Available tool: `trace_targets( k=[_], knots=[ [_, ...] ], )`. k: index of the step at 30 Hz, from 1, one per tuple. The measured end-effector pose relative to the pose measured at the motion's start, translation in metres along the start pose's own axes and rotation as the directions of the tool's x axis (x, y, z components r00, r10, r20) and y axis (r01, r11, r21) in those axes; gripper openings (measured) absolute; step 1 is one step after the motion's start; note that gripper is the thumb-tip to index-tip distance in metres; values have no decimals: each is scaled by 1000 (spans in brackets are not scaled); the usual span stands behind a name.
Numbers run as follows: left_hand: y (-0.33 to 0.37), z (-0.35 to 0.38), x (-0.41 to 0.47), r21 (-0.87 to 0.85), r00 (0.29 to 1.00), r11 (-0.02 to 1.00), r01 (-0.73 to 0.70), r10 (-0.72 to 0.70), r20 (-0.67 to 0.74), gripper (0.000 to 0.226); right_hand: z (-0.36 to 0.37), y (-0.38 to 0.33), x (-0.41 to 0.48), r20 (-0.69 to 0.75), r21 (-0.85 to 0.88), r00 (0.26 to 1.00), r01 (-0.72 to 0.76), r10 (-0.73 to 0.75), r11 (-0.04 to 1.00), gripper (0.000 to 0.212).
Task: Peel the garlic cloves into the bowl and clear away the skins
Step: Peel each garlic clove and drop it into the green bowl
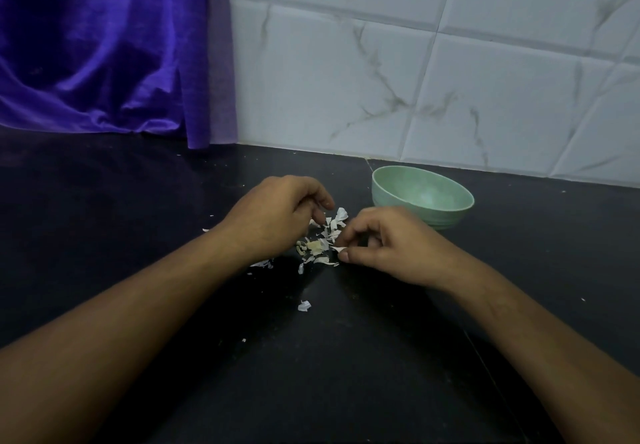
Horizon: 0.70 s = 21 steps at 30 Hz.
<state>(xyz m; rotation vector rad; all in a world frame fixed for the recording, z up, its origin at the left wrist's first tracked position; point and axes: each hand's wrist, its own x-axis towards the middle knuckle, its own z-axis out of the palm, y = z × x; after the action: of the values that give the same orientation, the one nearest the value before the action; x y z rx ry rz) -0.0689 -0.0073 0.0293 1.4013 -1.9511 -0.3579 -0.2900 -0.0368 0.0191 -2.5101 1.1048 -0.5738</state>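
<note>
Over skins [323,235], left hand [277,216] curled, right hand [384,248] pinching (one flake [337,248]).

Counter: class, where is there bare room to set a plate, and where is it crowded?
Bare: counter between purple cloth and left hand, and right of the green bowl. Crowded: garlic skins between that hand and the right hand.
</note>
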Motion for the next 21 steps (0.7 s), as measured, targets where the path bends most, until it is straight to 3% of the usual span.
trace_targets(
  k=[3,5,12,21],
  knots=[
    [-1,-3,-2,123,998,992,-42,35,56,11,0,-1,0,5,34,1000,-19,18,999,5],
    [-2,-3,-2,140,995,988,-67,56,80,8,1,-2,-1,-13,181,1000,-24,27,983,6],
    [5,-4,-1,-258,999,966,1,10,43,21,2,-5,2,-154,542,985,20,76,840,11],
    [7,-4,-4,-39,996,996,-78,76,-44,20,1,-11,1,-178,672,978,38,112,739,14]
  ],
)
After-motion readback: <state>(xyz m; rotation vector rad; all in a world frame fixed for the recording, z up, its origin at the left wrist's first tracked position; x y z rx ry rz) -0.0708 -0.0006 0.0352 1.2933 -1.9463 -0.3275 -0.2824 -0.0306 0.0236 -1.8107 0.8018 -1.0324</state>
